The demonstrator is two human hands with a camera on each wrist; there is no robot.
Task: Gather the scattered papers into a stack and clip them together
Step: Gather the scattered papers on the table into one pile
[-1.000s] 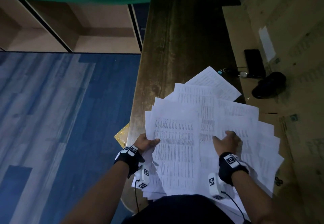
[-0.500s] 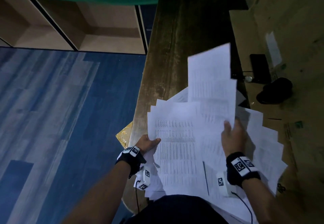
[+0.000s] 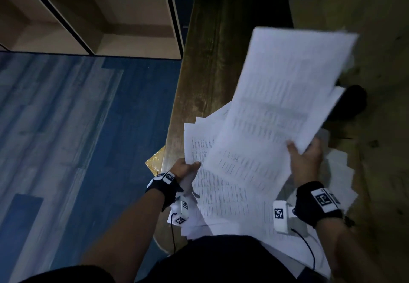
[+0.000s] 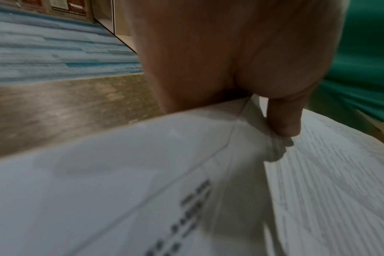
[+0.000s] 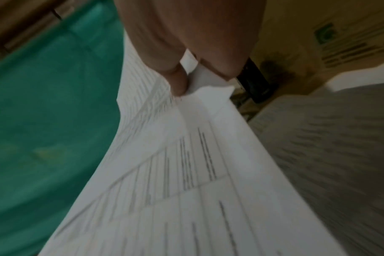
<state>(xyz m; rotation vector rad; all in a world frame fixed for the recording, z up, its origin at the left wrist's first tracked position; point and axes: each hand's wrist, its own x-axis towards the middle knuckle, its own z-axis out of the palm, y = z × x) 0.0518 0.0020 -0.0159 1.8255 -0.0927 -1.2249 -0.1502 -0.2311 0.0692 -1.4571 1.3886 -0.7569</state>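
Observation:
White printed papers lie fanned out on the near end of a wooden table (image 3: 212,66). My right hand (image 3: 306,156) pinches a bunch of lifted papers (image 3: 285,96) at their lower right corner, thumb on top, and holds them tilted above the pile; the right wrist view shows the same lifted papers (image 5: 186,164) under my thumb. My left hand (image 3: 188,168) grips the left edge of the papers on the table (image 3: 219,196), its thumb on top of the papers on the table (image 4: 318,173) in the left wrist view. No clip is visible.
A black object (image 3: 352,102) sits on brown cardboard (image 3: 376,61) right of the table, partly behind the lifted sheets. More papers (image 3: 338,172) spread over the cardboard at right. A yellow packet (image 3: 156,160) pokes out below the table's left edge, above the blue floor (image 3: 77,139).
My right hand has closed on several sheets and raised them off the pile, swinging them up and to the right. My left hand has stayed on the pile's left edge.

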